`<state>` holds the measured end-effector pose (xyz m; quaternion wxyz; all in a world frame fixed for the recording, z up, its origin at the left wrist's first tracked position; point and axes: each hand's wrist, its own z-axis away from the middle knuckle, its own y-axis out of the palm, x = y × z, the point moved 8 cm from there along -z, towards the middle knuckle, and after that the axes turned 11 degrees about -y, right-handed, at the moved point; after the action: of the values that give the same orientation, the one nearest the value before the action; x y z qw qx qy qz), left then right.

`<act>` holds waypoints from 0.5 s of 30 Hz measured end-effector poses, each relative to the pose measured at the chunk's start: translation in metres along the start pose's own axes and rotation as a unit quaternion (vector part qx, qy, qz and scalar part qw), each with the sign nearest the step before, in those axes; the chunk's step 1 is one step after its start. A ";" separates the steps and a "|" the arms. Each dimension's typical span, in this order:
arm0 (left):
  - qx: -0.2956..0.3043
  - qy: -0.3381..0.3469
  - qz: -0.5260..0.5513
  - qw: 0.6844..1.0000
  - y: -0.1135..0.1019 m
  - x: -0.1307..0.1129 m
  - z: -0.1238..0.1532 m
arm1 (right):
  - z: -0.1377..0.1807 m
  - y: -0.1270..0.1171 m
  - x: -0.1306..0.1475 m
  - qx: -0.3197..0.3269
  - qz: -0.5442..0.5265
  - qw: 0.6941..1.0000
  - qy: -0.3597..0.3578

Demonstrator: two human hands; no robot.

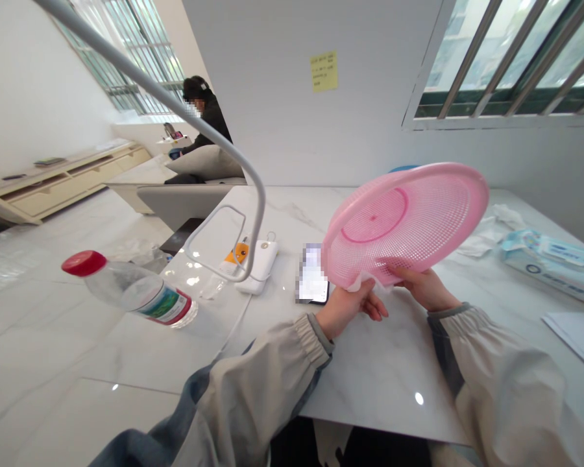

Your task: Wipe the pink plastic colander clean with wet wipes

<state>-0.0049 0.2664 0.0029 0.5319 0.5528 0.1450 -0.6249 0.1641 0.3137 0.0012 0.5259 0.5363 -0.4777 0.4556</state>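
A pink plastic strainer basket [409, 220] is held tilted above the white marble table [394, 363], its underside toward me. My right hand [425, 285] grips its lower rim from beneath, fingers curled. My left hand [353, 305] is closed on a small white tissue [365, 280] and presses it against the basket's lower edge. Both arms wear beige sleeves.
A phone [313, 275] lies just left of the basket. A white lamp base [257, 263] with a bent arm stands further left, beside a lying water bottle [136, 292]. Crumpled tissues [486, 233] and a wipes pack [555, 263] sit right. A seated person [202, 123] is far back.
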 end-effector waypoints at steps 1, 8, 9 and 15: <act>-0.001 -0.001 0.000 1.000 0.000 0.000 0.000 | 0.000 0.000 0.001 -0.001 -0.001 1.000 -0.002; 0.003 -0.006 0.006 1.000 0.000 0.002 -0.001 | 0.000 0.000 0.003 0.003 0.001 1.000 -0.015; 0.004 -0.006 0.008 1.000 0.000 0.002 -0.001 | -0.001 0.000 0.002 0.003 0.001 1.000 -0.016; 0.000 -0.007 0.001 1.000 -0.001 0.004 -0.003 | -0.002 -0.001 -0.001 0.003 0.001 1.000 -0.012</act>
<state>-0.0032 0.2669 -0.0018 0.5334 0.5488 0.1401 -0.6282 0.1652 0.3152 0.0002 0.5181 0.5429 -0.4832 0.4508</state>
